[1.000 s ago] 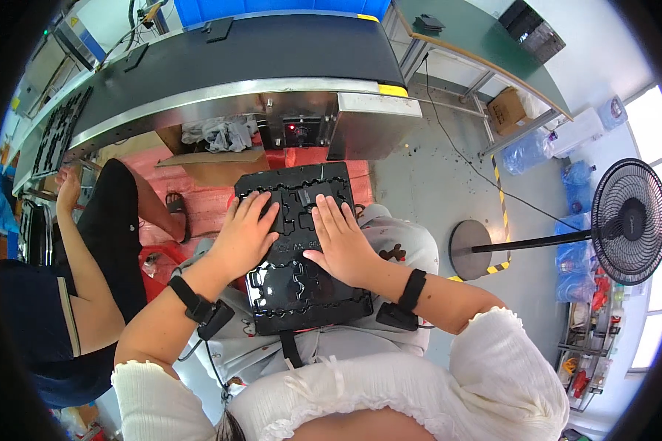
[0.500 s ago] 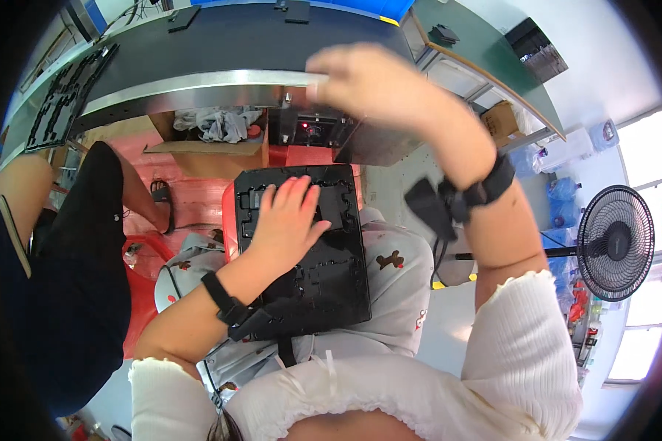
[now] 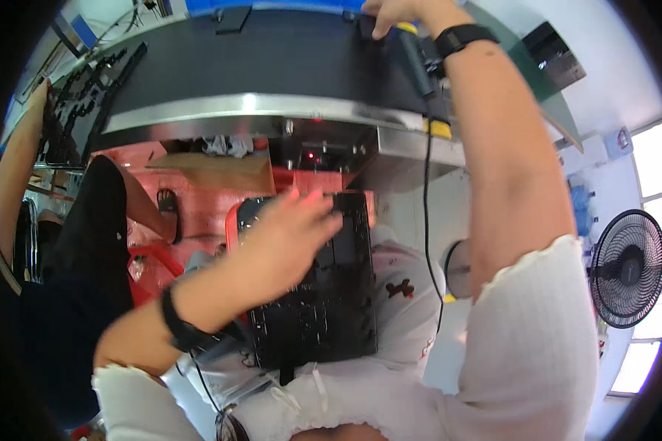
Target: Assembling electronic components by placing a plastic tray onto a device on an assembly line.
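A black moulded tray (image 3: 309,316) with shaped recesses rests on my lap. My left hand (image 3: 294,239) is over its upper left part, blurred, with the fingers stretched out and nothing visible in them. Far ahead, my right arm reaches across the dark belt-like work surface (image 3: 294,55). There, at its far right, my right hand (image 3: 397,16) has thumb and fingers at a flat black piece (image 3: 366,28), apparently gripping its edge; part of the hand is cut off by the picture's top. A strapped device with a cable hangs at my right wrist.
Another flat black piece (image 3: 233,20) lies on the surface's far left. To the left, a co-worker's hand (image 3: 40,95) is at a second black tray (image 3: 77,110). Under the metal edge stands a cardboard box (image 3: 221,167). A black fan (image 3: 629,268) stands at right.
My right hand has moved forward to the flat black piece at the surface's far side. My left hand stays over the lap tray, now blurred. The co-worker's hand has come to the second tray.
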